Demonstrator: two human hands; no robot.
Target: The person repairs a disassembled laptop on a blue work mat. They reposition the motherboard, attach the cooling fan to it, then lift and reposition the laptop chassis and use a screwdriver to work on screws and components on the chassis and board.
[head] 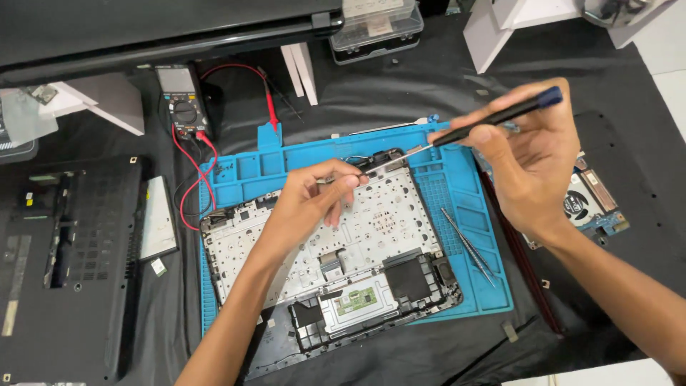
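An opened laptop palmrest [371, 236] lies upside down on a blue work mat [457, 193], showing the white back of its keyboard and a small green board. My left hand [314, 196] rests on the top of this frame, fingertips pinching something small that I cannot make out. My right hand [532, 161] holds a black-handled screwdriver [493, 118] with a blue cap; its thin shaft slants down-left to the frame's top edge near a black corner part.
Metal tweezers [468, 246] lie on the mat's right side. A multimeter [182, 100] with red leads stands at the back left. A black laptop bottom cover [68, 264] sits left, a circuit board with fan [593, 204] right, a clear parts box [375, 28] behind.
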